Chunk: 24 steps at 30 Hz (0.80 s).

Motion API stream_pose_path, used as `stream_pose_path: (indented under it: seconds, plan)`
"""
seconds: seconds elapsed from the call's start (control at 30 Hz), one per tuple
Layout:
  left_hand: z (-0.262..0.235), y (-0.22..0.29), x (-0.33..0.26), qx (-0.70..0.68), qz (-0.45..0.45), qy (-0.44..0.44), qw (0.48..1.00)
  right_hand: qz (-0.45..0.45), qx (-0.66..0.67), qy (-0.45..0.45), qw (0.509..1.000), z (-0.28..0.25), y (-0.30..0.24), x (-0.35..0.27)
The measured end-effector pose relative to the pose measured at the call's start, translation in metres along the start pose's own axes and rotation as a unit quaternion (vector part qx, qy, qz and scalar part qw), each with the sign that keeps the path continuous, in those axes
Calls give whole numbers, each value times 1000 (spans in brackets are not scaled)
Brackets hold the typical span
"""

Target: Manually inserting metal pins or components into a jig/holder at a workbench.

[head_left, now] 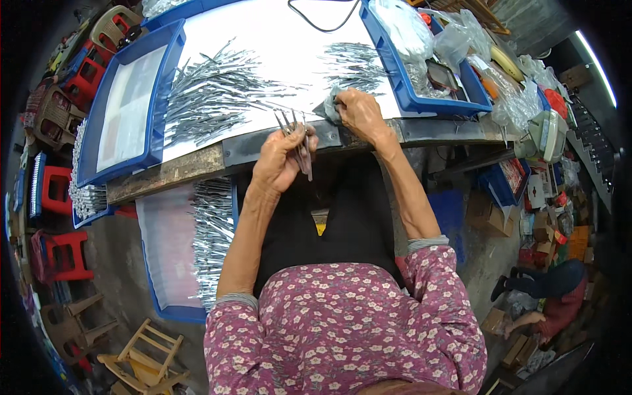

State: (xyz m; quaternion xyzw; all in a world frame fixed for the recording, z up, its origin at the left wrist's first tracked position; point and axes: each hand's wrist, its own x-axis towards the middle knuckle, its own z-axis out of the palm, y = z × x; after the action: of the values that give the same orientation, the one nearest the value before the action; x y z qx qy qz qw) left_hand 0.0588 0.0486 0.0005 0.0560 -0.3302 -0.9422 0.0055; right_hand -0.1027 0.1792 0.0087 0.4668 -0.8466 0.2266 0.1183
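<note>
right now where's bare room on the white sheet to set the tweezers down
Bare white sheet lies between the left tweezer pile and the smaller right pile, below the black cable. The near edge is crowded: the left hand holds tweezers, the right hand presses a cloth.

lower ends of the metal tweezers (297,141) inside the left grip (280,163)

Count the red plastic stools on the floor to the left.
3 stools show clearly: one far upper left, one mid-left, one lower left. More may be hidden among the clutter.
</note>
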Motion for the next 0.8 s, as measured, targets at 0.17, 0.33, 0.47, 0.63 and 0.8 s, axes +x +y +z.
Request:
stream_pose_path:
  seconds: [0.17, 0.33, 0.47, 0.63, 0.8]
  plan:
    - [-3, 20, 3, 24, 42, 34, 998, -27, -45, -57, 997, 3, 3, 13]
    - [-2, 44, 20, 254, 55, 106, 960, -54, -26, -40, 997, 2, 7, 10]
    - [-14, 50, 42, 459, 95, 96, 878, 3, 29, -20, 999, 2, 7, 8]
    - [-11, 36, 64, 772, 131, 147, 604, 94, 129, 23, 987, 5, 13, 7]
    - [-9, 32, 68, 834, 136, 134, 518, 224, 403, -8, 887, -11, 6, 5]
